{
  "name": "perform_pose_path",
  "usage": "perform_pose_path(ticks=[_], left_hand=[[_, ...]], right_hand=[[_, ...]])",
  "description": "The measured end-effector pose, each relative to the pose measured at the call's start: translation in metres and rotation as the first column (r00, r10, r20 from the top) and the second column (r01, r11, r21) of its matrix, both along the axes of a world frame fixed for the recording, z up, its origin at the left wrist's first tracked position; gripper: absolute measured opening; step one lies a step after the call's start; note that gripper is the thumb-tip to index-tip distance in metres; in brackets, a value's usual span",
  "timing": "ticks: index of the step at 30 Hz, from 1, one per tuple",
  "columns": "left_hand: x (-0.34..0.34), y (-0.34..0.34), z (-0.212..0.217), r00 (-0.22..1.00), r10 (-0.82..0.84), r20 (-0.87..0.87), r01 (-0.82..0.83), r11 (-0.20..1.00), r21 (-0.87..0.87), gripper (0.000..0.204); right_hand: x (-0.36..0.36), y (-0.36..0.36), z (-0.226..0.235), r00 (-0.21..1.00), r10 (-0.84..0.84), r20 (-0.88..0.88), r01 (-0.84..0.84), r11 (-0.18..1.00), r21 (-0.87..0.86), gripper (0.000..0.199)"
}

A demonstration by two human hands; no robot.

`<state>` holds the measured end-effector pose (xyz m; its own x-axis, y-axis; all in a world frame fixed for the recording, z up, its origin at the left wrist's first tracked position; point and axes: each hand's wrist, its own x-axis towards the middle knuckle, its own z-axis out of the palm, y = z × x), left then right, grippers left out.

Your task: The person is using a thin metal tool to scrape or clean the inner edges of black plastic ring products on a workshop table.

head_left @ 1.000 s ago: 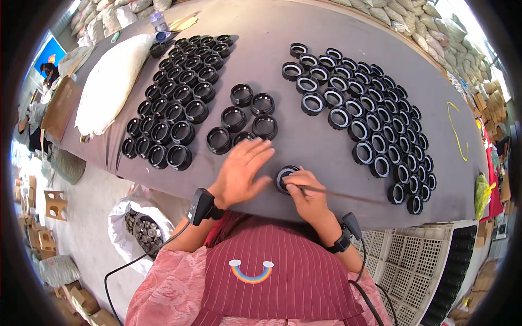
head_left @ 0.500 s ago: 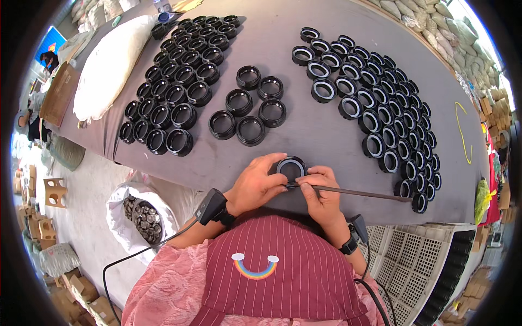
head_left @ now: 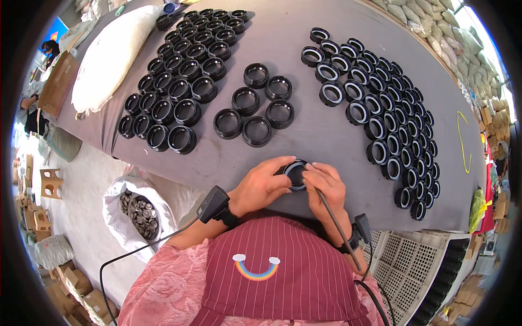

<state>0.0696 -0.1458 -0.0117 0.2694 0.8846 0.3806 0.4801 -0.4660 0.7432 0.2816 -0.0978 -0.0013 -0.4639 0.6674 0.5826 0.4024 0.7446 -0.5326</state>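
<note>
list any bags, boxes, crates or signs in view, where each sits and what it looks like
White plastic bag: on the floor left of the person, open, holding small dark round parts.
Large white sack: lying on the table's far left, long and bulging.
Cardboard boxes: floor, lower left, brown.
White lattice crates: lower right, beside the person.
Blue panel: upper left, partly seen.
Signs or screens: none clear.

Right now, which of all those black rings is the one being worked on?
The black ring at the table's near edge, gripped between the left hand and right hand. All the others lie untouched in groups farther back.
</note>
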Motion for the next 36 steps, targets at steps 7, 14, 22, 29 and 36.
perform_pose_path(ticks=[7,14,22,29,36], left_hand=[[-0.003,0.004,-0.011,0.998,-0.011,0.059,0.011,1.000,0.003,0.045],[-0.002,0.001,0.000,0.999,0.032,0.041,-0.031,0.999,-0.023,0.072],[0.002,-0.003,0.007,0.996,-0.005,0.089,0.015,0.993,-0.113,0.080],[-0.045,-0.030,0.065,0.872,0.321,-0.369,-0.409,0.893,-0.188,0.071],[-0.066,-0.015,0.037,0.706,0.483,-0.519,-0.469,0.867,0.169,0.064]], right_hand=[[-0.014,-0.005,-0.012,0.990,0.057,-0.132,-0.081,0.979,-0.189,0.008],[-0.002,0.007,-0.003,0.977,0.137,-0.161,-0.183,0.931,-0.315,0.008],[-0.006,-0.006,-0.019,0.884,-0.143,-0.445,-0.246,0.668,-0.702,0.018],[0.016,0.009,-0.021,0.823,-0.256,-0.507,-0.098,0.815,-0.571,0.016],[0.020,0.100,0.010,0.885,-0.272,-0.378,0.140,0.929,-0.342,0.017]])
